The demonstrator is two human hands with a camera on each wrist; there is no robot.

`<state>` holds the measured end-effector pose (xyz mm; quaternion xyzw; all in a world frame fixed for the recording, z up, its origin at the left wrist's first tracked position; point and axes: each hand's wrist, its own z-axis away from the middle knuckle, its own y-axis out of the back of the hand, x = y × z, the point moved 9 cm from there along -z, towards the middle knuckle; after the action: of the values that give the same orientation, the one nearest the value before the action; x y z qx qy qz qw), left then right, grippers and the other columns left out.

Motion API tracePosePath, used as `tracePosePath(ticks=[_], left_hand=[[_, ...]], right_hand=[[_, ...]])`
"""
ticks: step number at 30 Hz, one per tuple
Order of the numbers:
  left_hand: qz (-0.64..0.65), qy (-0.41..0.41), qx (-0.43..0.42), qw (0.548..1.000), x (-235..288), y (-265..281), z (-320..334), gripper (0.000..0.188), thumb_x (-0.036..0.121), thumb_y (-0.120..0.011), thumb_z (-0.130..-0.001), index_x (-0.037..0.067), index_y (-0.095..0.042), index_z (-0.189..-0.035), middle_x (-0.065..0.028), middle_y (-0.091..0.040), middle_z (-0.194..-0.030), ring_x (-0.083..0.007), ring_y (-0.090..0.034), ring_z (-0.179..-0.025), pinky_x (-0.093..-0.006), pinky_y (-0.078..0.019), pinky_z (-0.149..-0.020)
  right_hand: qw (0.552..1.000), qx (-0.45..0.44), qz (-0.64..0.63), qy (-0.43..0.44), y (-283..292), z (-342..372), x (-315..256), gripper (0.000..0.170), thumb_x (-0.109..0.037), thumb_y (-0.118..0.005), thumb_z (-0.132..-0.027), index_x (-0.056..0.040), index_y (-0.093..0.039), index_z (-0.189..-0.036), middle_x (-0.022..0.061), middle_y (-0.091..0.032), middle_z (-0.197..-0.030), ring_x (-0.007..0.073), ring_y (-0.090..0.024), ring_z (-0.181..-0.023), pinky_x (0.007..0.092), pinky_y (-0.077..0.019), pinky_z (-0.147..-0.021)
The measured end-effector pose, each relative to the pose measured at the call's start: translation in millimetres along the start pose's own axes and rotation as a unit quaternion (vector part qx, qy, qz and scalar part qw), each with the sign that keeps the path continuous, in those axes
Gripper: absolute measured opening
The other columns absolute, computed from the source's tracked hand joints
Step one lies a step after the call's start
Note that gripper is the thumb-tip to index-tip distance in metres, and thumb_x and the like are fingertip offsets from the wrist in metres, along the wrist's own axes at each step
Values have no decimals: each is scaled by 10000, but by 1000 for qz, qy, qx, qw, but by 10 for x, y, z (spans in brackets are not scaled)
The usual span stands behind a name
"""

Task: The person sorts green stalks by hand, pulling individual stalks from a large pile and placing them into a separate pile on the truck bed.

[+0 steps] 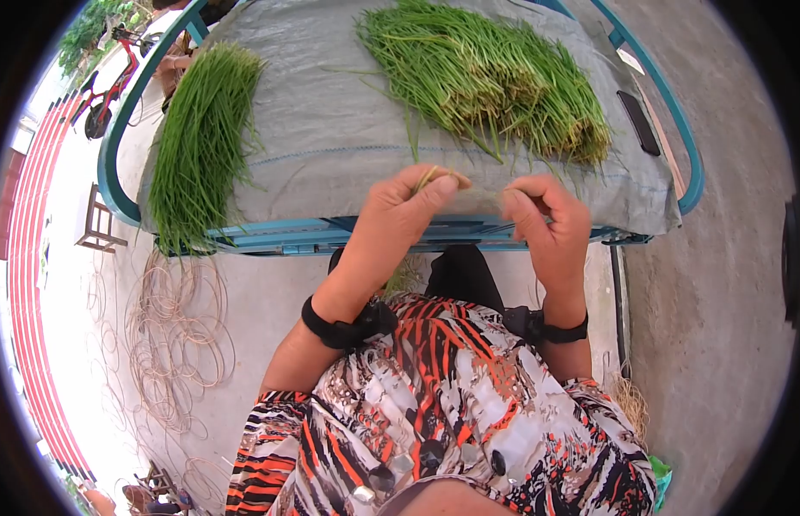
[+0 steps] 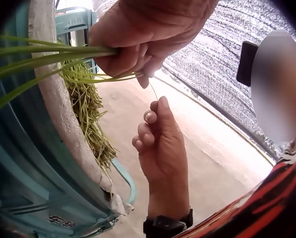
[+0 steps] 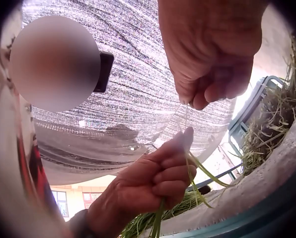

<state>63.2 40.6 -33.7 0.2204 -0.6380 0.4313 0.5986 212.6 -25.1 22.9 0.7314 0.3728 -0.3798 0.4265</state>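
My left hand (image 1: 404,206) grips a few green chive stalks (image 2: 63,57) above the near edge of the cart; their long leaves stick out past the fingers in the left wrist view. To its right, my right hand (image 1: 550,219) is raised at about the same height, thumb and fingertips pinched together. Between the two hands runs a thin pale strand (image 2: 154,91), its end in the right fingertips. A large heap of chives (image 1: 495,77), pale cut ends toward me, lies beyond the hands. Another bundle of chives (image 1: 202,138) drapes over the cart's left side.
Grey sheeting (image 1: 305,103) covers the cart bed, bounded by blue rails (image 1: 116,189) on both sides. A dark phone (image 1: 638,123) lies near the right rail. On the ground at left are loose coils of pale cord (image 1: 176,344) and a wooden stool (image 1: 99,224).
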Motion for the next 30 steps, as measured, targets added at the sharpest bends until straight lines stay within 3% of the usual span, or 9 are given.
tracePosePath(ticks=[1,4,7,13,16,18,24,27,30], left_hand=[[43,25,10,999,-34,34,-6,243,247,-536,-960,33,-639,-1009,84,-417,-644,-4,-297,-496,-175,-223,-445],[125,-9,45,991,-50,229,-78,251,235,-507,-974,14,-610,-1035,88,-339,-615,-13,-282,-499,-174,-223,-440],[157,-54,87,982,4,449,-99,260,225,-486,-983,-1,-597,-1047,69,-343,-624,-18,-291,-512,-172,-223,-440],[142,-128,141,971,125,882,-112,265,197,-462,-991,-23,-568,-1093,-2,-491,-792,-29,-371,-630,-161,-273,-460],[147,-162,154,964,207,993,-110,267,179,-454,-992,-26,-542,-1140,-33,-558,-905,-40,-407,-681,-156,-303,-473],[162,-174,159,958,237,1037,-93,261,175,-447,-991,-16,-541,-1143,-41,-597,-889,-37,-412,-663,-164,-312,-469],[187,-144,135,962,224,952,-75,258,167,-453,-984,-5,-528,-1160,-64,-638,-917,-36,-437,-658,-170,-325,-475],[201,-128,111,965,205,824,-68,246,175,-454,-984,2,-538,-1137,-69,-647,-934,-43,-450,-667,-176,-334,-490],[199,-118,70,970,211,643,-38,251,183,-448,-988,0,-533,-1137,-68,-641,-935,-60,-468,-709,-180,-346,-502]], right_hand=[[1000,3,-23,-4,9,4,0,70,-80,-649,-863,-13,-631,-870,6,-591,-681,38,-493,-530,191,-374,-469],[997,1,-81,-11,53,54,-23,60,-68,-625,-877,-9,-621,-868,9,-585,-698,35,-496,-541,175,-372,-473],[991,-20,-129,-5,110,106,-37,48,-50,-607,-880,-5,-613,-864,22,-578,-727,42,-514,-564,171,-385,-477],[978,-34,-208,4,205,155,-35,95,-95,-613,-884,-2,-608,-863,39,-581,-756,62,-539,-591,173,-401,-480],[980,-31,-197,-3,222,152,-31,120,-120,-615,-888,-5,-605,-856,38,-585,-749,66,-540,-594,176,-401,-483],[982,-39,-183,-17,204,149,-18,120,-119,-610,-891,-7,-601,-847,38,-588,-745,64,-537,-596,183,-401,-487],[980,-194,35,-24,-132,112,100,144,-131,-630,-849,-1,-622,-910,69,-613,-796,118,-560,-666,254,-445,-586],[978,-32,89,184,-167,-44,-350,208,-183,-649,-824,-16,-636,-947,84,-626,-898,200,-592,-779,302,-473,-671],[939,-18,210,273,-444,-180,-600,237,-229,-650,-822,-37,-639,-959,94,-624,-957,248,-591,-847,335,-480,-712]])
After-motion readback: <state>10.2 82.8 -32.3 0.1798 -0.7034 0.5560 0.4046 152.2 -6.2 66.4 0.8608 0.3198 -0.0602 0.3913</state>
